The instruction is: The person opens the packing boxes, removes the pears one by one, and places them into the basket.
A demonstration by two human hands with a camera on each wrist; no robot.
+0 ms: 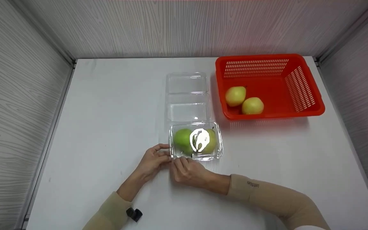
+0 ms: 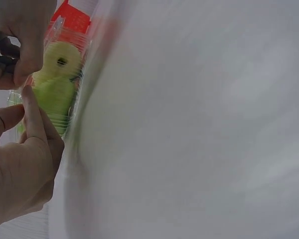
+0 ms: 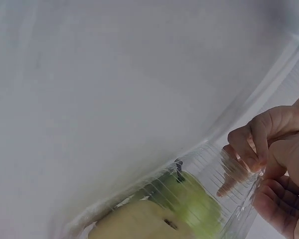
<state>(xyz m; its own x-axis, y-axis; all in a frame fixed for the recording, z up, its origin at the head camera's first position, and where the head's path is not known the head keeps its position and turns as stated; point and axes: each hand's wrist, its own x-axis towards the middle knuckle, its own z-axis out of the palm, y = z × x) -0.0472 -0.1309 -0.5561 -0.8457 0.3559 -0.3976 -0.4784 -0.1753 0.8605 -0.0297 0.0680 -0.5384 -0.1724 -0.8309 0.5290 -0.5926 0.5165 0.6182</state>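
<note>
A clear plastic clamshell box (image 1: 219,150) lies on the table with its lid over the fruit. Inside are a green pear (image 1: 183,140) and a yellow-green pear (image 1: 211,142), partly masked by glare. At the box's near-left corner, my left hand (image 1: 153,161) holds the side, fingers bent against it; some fingers show through the plastic in the right wrist view. Beside it, my right hand (image 1: 188,172) pinches the near edge at that same corner, fingers curled. Both hands (image 3: 284,189) almost meet there. The exact contact of the fingertips is partly hidden.
A red plastic basket (image 1: 273,116) stands at the back right, with a yellow pear (image 1: 235,96) and another yellow pear (image 1: 252,105) in its near-left corner. Clear empty plastic boxes (image 1: 187,83) lie behind the filled one. Grey wood-grain panels (image 1: 171,28) enclose the white table (image 1: 113,105).
</note>
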